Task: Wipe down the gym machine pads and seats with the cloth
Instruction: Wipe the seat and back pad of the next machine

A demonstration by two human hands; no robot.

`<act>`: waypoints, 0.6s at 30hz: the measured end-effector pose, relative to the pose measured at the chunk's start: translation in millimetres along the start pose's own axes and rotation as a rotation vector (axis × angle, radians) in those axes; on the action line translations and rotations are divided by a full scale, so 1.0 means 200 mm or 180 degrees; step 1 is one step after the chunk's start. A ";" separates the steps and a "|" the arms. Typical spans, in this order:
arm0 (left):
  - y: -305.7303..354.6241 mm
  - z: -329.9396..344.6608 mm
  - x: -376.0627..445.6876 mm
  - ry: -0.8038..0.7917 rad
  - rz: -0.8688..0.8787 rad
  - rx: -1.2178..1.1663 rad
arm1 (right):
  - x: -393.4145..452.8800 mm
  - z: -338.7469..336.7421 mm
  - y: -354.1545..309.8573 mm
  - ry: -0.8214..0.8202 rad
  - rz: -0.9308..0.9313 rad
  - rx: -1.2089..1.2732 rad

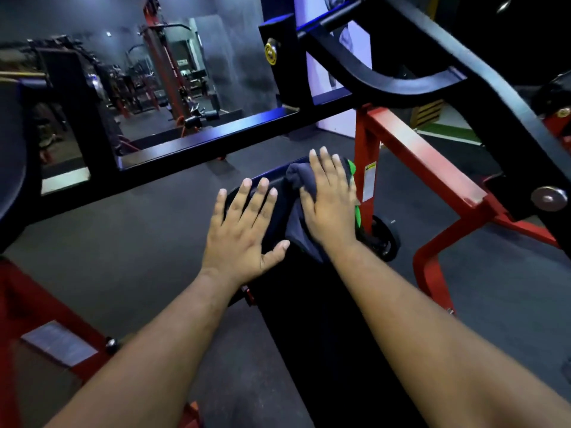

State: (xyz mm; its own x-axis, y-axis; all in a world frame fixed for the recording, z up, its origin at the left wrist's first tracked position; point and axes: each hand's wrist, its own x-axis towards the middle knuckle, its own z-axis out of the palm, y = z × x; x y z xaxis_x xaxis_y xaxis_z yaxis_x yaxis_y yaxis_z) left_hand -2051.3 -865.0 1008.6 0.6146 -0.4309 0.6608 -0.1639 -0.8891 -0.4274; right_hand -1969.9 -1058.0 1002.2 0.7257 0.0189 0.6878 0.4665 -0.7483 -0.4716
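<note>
Right hand (332,199) flat, fingers straight, pressing dark grey crumpled cloth (298,180) on far end of long black padded seat (309,304). Left hand (244,233) flat beside cloth, holding nothing.

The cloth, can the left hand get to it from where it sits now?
Probably yes. The left hand lies flat on the black pad beside the cloth, which the right hand presses down; nothing lies between.

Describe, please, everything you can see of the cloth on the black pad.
The cloth is dark grey, soft fabric with a bright green part showing at its right edge. It lies bunched and creased on the far end of the black pad. The right hand presses flat on it, fingers straight; the left hand rests on the pad beside it.
</note>
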 end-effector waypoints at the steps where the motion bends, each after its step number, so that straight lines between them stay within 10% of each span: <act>1: 0.00 0.00 0.00 -0.0010 -0.0001 -0.0010 | -0.09 0.02 0.04 0.0007 -0.0067 -0.0035; 7: 0.01 0.00 -0.01 -0.0033 -0.0144 0.0007 | -0.85 0.06 0.35 -0.0241 -0.0033 -0.0117; 18: 0.00 0.00 0.00 0.0069 -0.0130 -0.0061 | -0.26 0.00 0.09 -0.0304 0.0096 0.0082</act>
State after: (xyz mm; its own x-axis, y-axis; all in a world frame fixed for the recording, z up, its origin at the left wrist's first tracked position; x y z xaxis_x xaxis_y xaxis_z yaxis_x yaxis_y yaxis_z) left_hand -2051.9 -865.5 1008.7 0.6042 -0.3973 0.6907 -0.1540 -0.9087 -0.3880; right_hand -1999.6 -1072.4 959.2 0.7839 0.0605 0.6179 0.4556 -0.7322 -0.5063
